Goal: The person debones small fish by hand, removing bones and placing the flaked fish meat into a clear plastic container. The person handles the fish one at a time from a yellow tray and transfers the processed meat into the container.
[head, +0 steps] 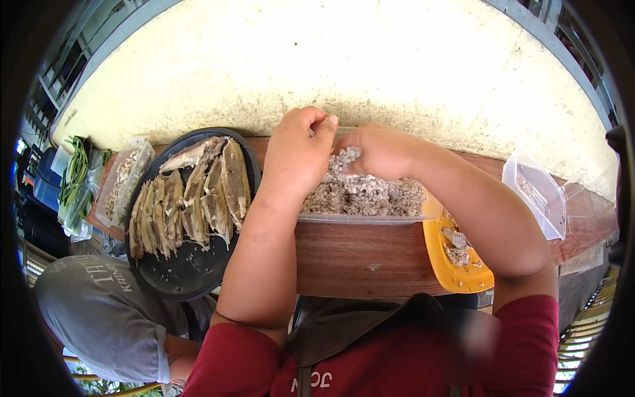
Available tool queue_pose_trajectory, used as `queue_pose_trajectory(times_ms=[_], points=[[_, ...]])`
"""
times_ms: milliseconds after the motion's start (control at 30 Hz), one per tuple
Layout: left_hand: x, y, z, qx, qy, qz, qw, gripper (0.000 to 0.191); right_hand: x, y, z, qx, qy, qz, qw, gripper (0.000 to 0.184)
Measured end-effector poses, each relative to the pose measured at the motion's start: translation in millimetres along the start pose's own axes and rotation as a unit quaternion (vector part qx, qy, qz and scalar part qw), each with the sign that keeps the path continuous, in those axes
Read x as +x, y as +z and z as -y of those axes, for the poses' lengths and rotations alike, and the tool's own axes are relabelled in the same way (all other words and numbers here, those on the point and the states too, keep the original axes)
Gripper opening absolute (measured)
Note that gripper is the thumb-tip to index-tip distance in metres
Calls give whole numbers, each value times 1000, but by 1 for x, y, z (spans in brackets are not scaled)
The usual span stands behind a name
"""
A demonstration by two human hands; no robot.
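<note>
A clear plastic container (367, 218) stands before me, filled with grey-brown flaked fish (362, 196). Above its left end is my left hand (297, 144), thumb tip drawn against the bent fingers; whether a small bit sits between them is hidden. My right hand (382, 151) is lowered over the back of the container, fingers curled at a pale clump of the flakes (349, 156). Its fingertips are partly hidden. To the left, a round black tray (193, 273) bears several brown, skinned fish pieces (196, 198) laid side by side.
A yellow plate (441, 270) with scraps of fish skin (456, 245) lies under my right forearm. Another clear container (536, 198) stands at the right; one with pale pieces (124, 181) is at the left. A person in a grey shirt (104, 307) sits close on the left. A pale wall (347, 59) bounds the wooden table (362, 260).
</note>
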State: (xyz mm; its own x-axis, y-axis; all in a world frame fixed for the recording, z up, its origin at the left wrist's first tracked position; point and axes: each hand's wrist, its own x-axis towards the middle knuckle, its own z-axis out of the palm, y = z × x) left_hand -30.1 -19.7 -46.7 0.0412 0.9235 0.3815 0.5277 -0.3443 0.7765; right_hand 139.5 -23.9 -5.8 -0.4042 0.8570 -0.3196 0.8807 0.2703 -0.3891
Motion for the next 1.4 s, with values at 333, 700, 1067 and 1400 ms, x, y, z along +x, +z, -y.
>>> queue_pose_trajectory(times_ms=[333,700,1067,1400], points=[[-1,-1,-4,9,-17,24,1000,30,-34,-11,-19,42,59,-4,997,54],[0,-1,-4,19,-11,35,999,31,-24,37,-26,-277,-144,20,950,75],[-1,1,-1,5,-15,12,1000,29,-2,17,-18,-116,-87,-50,988,44],[1,3,4,-8,7,-16,1000,27,-10,13,-19,-39,-127,-44,990,56]])
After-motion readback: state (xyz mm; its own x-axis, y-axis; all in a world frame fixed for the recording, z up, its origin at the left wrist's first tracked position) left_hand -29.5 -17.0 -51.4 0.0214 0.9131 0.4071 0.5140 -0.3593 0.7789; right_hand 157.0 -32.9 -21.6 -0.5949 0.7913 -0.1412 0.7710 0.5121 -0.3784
